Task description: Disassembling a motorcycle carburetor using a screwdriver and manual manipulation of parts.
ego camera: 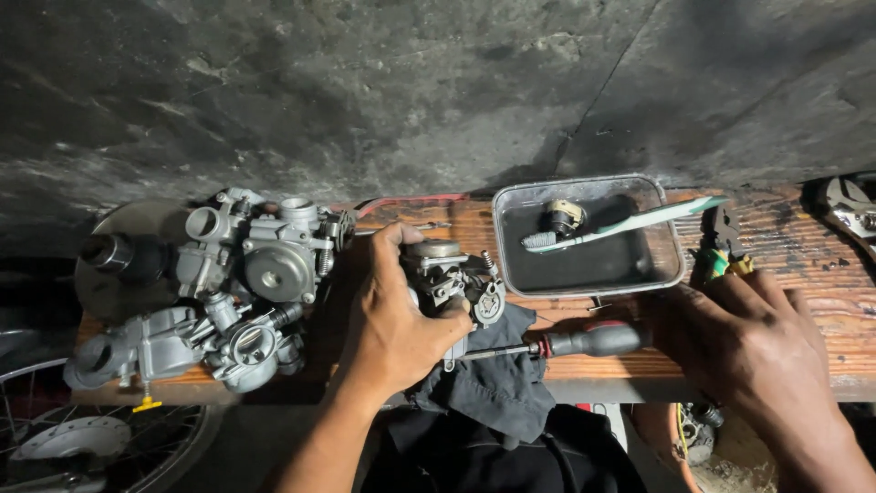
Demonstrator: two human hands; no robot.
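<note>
My left hand [392, 319] grips a small grey carburetor [452, 278] and holds it upright over a dark rag [497, 383] on a wooden bench [821, 274]. My right hand [748, 342] rests on the bench with its fingers on the green and yellow handles of a pair of pliers [725, 246]. A screwdriver with a black and red handle [584, 342] lies between both hands, its shaft pointing toward the carburetor.
Several larger carburetors [246, 292] lie at the left end of the bench. A metal tray [671, 237] of dark liquid holds a toothbrush [630, 224] and a small part [566, 215]. A rough concrete wall rises behind. A spoked wheel [82, 438] sits below left.
</note>
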